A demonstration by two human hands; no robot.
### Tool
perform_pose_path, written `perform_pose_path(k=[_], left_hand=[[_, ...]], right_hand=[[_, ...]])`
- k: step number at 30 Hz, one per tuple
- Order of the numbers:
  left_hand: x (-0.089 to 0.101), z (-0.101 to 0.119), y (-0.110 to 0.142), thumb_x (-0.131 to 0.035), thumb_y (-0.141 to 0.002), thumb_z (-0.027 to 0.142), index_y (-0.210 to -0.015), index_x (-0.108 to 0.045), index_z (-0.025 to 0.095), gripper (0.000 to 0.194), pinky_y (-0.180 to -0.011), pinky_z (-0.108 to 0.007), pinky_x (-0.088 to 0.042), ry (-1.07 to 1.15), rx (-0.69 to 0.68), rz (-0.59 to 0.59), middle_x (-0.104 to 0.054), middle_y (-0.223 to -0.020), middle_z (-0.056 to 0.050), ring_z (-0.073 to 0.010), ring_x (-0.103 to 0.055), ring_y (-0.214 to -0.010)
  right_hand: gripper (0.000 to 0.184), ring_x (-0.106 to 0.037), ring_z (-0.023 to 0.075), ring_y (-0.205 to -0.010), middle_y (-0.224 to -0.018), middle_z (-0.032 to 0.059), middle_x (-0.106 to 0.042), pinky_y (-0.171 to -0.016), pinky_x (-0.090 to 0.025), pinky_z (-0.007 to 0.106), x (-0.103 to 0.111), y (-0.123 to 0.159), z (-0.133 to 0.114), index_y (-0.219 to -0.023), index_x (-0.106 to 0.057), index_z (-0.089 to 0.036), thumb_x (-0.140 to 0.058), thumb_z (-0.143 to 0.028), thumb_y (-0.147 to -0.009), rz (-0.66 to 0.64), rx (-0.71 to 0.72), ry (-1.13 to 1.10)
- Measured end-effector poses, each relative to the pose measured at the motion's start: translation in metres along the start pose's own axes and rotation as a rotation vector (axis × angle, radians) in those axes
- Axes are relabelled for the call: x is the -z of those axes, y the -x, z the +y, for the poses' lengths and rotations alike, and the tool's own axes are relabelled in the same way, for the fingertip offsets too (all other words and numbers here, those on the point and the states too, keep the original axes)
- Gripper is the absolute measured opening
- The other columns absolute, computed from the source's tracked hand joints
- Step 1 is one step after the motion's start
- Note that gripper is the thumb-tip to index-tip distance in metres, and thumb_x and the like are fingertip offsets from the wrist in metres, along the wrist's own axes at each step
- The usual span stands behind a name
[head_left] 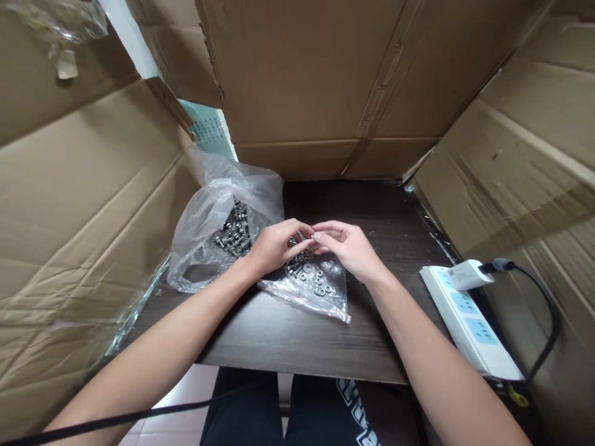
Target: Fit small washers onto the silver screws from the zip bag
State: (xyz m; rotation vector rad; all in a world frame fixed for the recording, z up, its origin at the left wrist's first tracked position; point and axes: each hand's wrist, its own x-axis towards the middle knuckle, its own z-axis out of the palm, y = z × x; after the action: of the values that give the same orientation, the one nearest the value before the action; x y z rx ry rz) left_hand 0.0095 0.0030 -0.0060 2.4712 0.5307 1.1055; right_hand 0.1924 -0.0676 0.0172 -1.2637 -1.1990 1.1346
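My left hand and my right hand meet fingertip to fingertip above the middle of the dark table. Both are closed in a pinch around a small metal piece, mostly hidden by the fingers, so its kind cannot be made out. Under them lies a flat clear zip bag with loose nuts and washers on it. Left of my left hand, a large clear plastic bag lies open, with a heap of metal bolts inside.
Cardboard walls enclose the dark wood table at the back and both sides. A white power strip with a plugged-in adapter and black cable lies along the right. A dark strap crosses the lower left.
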Motion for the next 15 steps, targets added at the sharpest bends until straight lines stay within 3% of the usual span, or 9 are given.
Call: perform_pose_path(k=[3,10,15], left_hand=[[0.0006,0.0011,-0.0003,-0.067,-0.094,0.025,-0.104,-0.067,0.015,0.014,-0.067,-0.020,-0.054,0.009,0.012,-0.011,-0.071,-0.095,-0.005,-0.0107,-0.067,-0.075],[0.0013,0.0010,0.0000,-0.067,-0.095,0.025,-0.103,-0.067,0.015,0.013,-0.069,-0.022,-0.054,0.004,0.009,0.008,-0.071,-0.095,-0.005,-0.0111,-0.067,-0.074],[0.0004,0.0044,-0.0001,-0.067,-0.095,0.025,-0.104,-0.067,0.015,0.014,-0.068,-0.021,-0.054,0.022,0.006,-0.031,-0.071,-0.095,-0.005,-0.0104,-0.067,-0.073]], right_hand=[[0.035,-0.062,0.0145,-0.048,-0.054,0.0011,-0.062,-0.050,-0.055,0.028,-0.0005,-0.0012,0.0019,-0.086,-0.069,-0.015,-0.062,-0.049,-0.091,0.092,-0.040,0.087],[0.033,-0.069,0.0194,-0.081,-0.098,0.0065,-0.070,-0.055,-0.056,0.027,0.0010,-0.0015,0.0022,-0.105,-0.067,-0.020,-0.077,-0.035,-0.077,-0.002,0.027,0.024],[0.023,-0.057,0.0132,-0.053,-0.063,-0.0011,-0.061,-0.049,-0.049,0.026,0.0020,-0.0014,0.0033,-0.096,-0.067,-0.019,-0.064,-0.041,-0.088,0.074,-0.005,0.122]])
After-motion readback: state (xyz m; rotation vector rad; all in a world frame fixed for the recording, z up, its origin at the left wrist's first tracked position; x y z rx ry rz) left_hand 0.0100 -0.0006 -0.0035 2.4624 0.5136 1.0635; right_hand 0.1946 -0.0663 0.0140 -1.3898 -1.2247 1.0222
